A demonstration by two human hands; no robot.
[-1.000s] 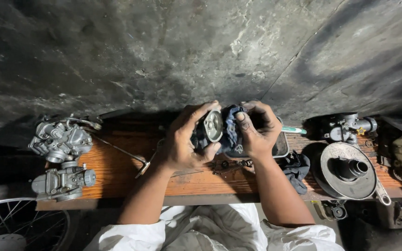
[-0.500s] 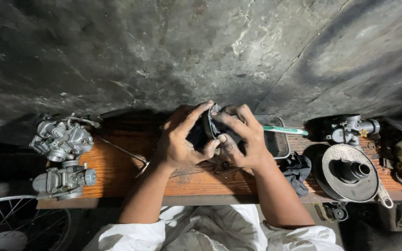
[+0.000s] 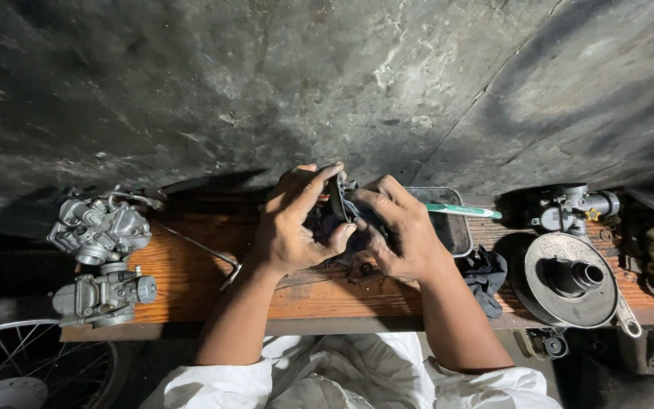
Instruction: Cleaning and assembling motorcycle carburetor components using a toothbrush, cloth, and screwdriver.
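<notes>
Hands, left [image 3: 289, 227] and right [image 3: 399, 231], clench a dark, round-edged metal part [image 3: 336, 198] above the scuffed wooden plank [image 3: 191, 280].

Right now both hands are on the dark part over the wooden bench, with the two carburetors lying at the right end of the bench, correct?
Not quite. The left hand and right hand do hold the dark part over the wooden bench, but the head view shows the two carburetors at the left end; the round metal disc lies at the right.
</notes>
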